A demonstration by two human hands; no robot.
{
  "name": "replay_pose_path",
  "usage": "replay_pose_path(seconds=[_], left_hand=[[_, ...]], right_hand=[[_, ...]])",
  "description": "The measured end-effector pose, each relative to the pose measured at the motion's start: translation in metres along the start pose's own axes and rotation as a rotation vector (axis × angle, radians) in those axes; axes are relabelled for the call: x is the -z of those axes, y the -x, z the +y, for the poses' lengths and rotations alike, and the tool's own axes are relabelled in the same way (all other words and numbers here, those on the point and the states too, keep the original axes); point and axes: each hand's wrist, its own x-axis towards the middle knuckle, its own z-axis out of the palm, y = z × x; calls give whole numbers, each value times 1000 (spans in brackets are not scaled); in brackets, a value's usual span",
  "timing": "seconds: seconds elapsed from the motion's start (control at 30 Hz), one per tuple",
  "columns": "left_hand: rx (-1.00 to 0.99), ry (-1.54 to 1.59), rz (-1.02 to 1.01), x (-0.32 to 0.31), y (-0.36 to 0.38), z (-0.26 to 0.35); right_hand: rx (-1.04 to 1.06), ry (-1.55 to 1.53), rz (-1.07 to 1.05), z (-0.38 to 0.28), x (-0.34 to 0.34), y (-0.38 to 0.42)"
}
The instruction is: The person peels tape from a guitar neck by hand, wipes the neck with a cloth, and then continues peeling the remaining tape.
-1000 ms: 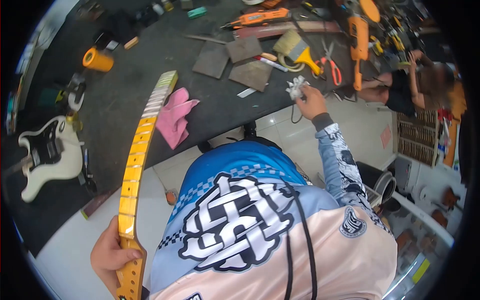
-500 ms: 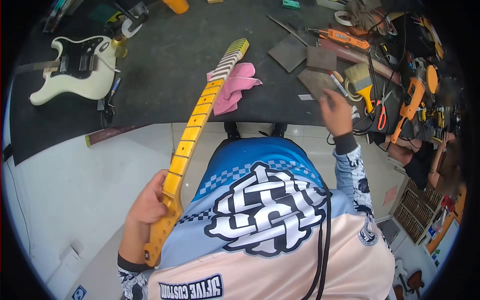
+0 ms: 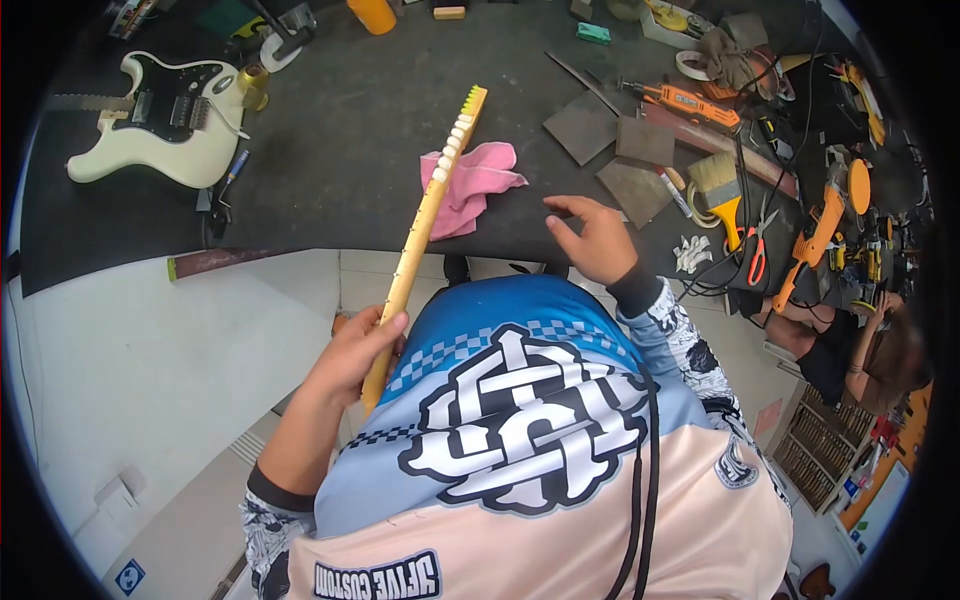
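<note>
My left hand [image 3: 362,355] is wrapped around the lower end of a maple guitar neck [image 3: 405,265]. The neck is turned edge-on and slants up over the bench. White strips [image 3: 450,150] and yellow-green ones stand along its fret edge near the far end. Beneath that part lies a crumpled pink cloth [image 3: 470,190] on the bench. My right hand [image 3: 595,240] hovers near the bench's front edge, right of the cloth, its fingers apart and holding nothing. Dark flat plates [image 3: 635,190] lie just beyond it, and a crumpled white scrap [image 3: 692,255] is to its right.
A white guitar body [image 3: 165,130] rests at left on the black bench [image 3: 330,150]. On the right are an orange rotary tool [image 3: 690,103], a wide brush [image 3: 720,190], orange-handled scissors [image 3: 758,255], cords and an orange power tool [image 3: 825,225]. Another person [image 3: 850,350] sits far right.
My left hand has raised and rolled the neck from fretboard-up to edge-on. My right hand has moved left and nearer my body. A crumpled white scrap now shows by the scissors.
</note>
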Motion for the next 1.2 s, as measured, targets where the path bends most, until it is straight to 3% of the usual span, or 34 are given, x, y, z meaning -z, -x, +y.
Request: replay_pose_path(seconds=[0.13, 0.27, 0.47, 0.67, 0.93, 1.2], left_hand=[[61, 43, 16, 8, -38, 10], [0, -135, 92, 6, -62, 3], [-96, -115, 149, -11, -14, 26], [-331, -104, 13, -25, 30, 57], [-468, -108, -224, -51, 62, 98], [-449, -97, -386, -65, 63, 115]], right_hand=[[29, 63, 103, 8, 13, 7], [34, 65, 127, -11, 18, 9], [353, 208, 164, -57, 24, 4], [646, 314, 277, -124, 50, -11], [926, 517, 540, -167, 83, -24], [914, 815, 733, -176, 101, -1]])
